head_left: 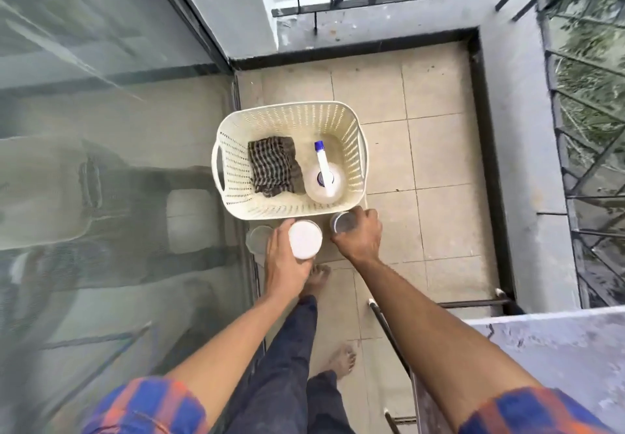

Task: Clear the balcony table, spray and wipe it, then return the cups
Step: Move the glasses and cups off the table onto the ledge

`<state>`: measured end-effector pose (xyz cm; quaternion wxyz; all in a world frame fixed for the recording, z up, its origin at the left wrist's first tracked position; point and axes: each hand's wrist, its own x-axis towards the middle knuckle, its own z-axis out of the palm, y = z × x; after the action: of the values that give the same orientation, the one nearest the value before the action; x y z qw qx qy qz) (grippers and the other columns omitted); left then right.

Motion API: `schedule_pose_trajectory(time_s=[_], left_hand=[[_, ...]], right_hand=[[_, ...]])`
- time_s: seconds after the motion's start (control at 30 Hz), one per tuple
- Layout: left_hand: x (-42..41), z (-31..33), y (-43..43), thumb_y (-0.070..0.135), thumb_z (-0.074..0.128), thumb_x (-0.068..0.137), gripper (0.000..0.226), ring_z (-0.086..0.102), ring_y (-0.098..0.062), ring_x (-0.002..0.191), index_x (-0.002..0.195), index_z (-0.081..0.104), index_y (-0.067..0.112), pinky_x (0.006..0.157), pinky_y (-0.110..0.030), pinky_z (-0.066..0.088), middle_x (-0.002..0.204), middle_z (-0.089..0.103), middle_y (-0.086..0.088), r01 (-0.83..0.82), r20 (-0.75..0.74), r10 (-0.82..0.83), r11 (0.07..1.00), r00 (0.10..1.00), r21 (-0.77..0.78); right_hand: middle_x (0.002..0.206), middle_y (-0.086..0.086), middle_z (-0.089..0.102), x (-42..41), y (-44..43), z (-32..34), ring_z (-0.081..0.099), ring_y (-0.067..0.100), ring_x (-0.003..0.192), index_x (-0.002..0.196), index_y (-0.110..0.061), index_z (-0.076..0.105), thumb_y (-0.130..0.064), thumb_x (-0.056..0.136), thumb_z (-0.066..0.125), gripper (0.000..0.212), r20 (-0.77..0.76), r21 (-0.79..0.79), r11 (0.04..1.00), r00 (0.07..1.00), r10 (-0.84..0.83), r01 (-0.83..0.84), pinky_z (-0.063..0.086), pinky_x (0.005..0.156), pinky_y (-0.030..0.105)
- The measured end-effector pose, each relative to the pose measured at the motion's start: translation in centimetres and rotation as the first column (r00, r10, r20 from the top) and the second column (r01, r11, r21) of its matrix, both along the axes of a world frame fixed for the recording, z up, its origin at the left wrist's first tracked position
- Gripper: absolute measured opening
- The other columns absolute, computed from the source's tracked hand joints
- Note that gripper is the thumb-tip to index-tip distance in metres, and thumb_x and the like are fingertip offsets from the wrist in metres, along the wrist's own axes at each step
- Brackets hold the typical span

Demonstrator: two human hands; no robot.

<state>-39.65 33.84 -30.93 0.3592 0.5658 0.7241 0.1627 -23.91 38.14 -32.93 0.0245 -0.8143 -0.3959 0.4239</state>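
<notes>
The left hand [287,261] has its fingers curled round a white cup [305,239], low near the tiled floor [436,163]. The right hand [360,235] wraps its fingers round a greyish clear cup [341,223] just beside it. Another clear cup [258,238] stands just left of the left fingers. Just beyond both hands' fingers sits a cream basket [236,176] holding a checked cloth [274,169] and an upright spray bottle [324,176]

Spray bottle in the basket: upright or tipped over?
Upright. The spray bottle stands in the basket; from above, its round body shows directly beneath the trigger head.
</notes>
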Motion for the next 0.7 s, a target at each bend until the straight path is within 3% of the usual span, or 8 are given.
schedule_pose_trajectory(time_s=[0.13, 0.37, 0.57, 0.7], left_hand=[[-0.2, 0.2, -0.2, 0.006, 0.089, 0.064, 0.087, 0.047, -0.024, 0.125, 0.139, 0.043, 0.012, 0.103, -0.025, 0.033, 0.133, 0.052, -0.007, -0.026, 0.008, 0.026, 1.0, 1.0, 0.006], [-0.7, 0.8, -0.7, 0.012, 0.091, 0.063, 0.089, 0.043, -0.016, 0.129, 0.138, 0.042, 0.014, 0.112, -0.031, 0.034, 0.136, 0.048, -0.004, 0.022, 0.012, -0.023, 0.999, 1.0, 0.047], [-1.2, 1.9, -1.4, 0.023, 0.092, 0.065, 0.085, 0.046, -0.024, 0.129, 0.135, 0.044, 0.014, 0.109, -0.046, 0.041, 0.136, 0.048, -0.005, 0.101, -0.016, -0.1, 0.991, 0.995, 0.083], [-1.9, 3.3, -1.7, 0.035, 0.083, 0.073, 0.071, 0.048, -0.025, 0.126, 0.13, 0.049, 0.01, 0.104, -0.048, 0.045, 0.132, 0.05, -0.007, 0.104, -0.017, -0.103, 0.981, 0.995, 0.165]], right_hand=[[0.13, 0.014, 0.051, -0.4, -0.4, -1.0, 0.05, 0.041, 0.124, 0.138, -0.016, 0.058, -0.014, 0.074, 0.082, 0.068, -0.003, 0.016, 0.997, 0.997, 0.071, -0.071, 0.044, 0.107, 0.045], [0.136, 0.015, 0.048, -0.5, -0.3, -0.9, 0.049, 0.039, 0.128, 0.145, -0.012, 0.051, -0.005, 0.08, 0.078, 0.071, -0.034, 0.029, 0.995, 0.994, 0.1, -0.099, 0.048, 0.105, 0.046], [0.139, 0.013, 0.052, 0.7, -0.8, -0.1, 0.056, 0.033, 0.129, 0.151, -0.02, 0.052, -0.003, 0.077, 0.085, 0.082, -0.111, 0.042, 0.999, 0.994, 0.001, 0.004, 0.049, 0.11, 0.043], [0.131, 0.009, 0.06, 2.6, -1.2, 1.2, 0.061, 0.023, 0.116, 0.139, -0.021, 0.066, -0.001, 0.077, 0.087, 0.069, -0.2, 0.055, 0.986, 0.97, -0.141, 0.155, 0.054, 0.104, 0.044]])
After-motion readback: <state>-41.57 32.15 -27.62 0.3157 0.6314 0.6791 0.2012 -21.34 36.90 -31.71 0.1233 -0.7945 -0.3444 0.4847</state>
